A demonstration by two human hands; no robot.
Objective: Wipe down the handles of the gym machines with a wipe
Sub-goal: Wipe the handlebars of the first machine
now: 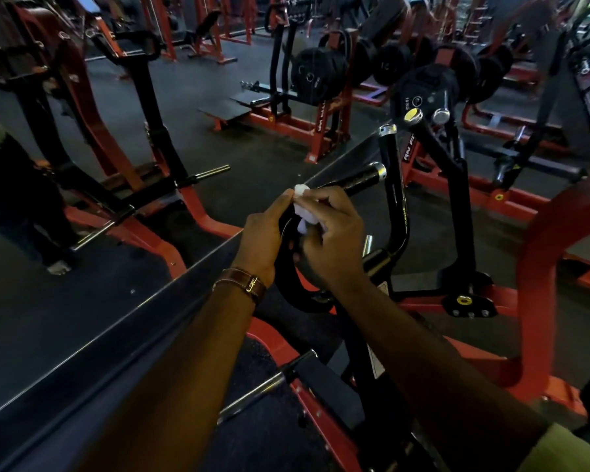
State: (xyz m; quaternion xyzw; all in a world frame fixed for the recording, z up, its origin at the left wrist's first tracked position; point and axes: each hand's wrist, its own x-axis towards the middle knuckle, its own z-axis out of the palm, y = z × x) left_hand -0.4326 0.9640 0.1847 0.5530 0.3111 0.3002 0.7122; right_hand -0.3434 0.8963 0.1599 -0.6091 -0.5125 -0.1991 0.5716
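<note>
Both hands are meeting over the black handle (358, 180) of the red-framed machine (539, 253), working a small white wipe (302, 206) between them. The left hand (263, 236) is pinching the wipe's top corner with its fingers (286, 198) closed, while the right hand (331, 240) is curling its fingers (332, 202) around the lower part of it (how much cloth is bunched inside, I cannot tell). The wipe is sitting just beside the grip, near its chrome-capped end, seemingly not yet pressed on. The likely risk: so crumpled, it may be covering only a narrow strip, or slipping from the pinch and dropping to the floor (191, 97).
</note>
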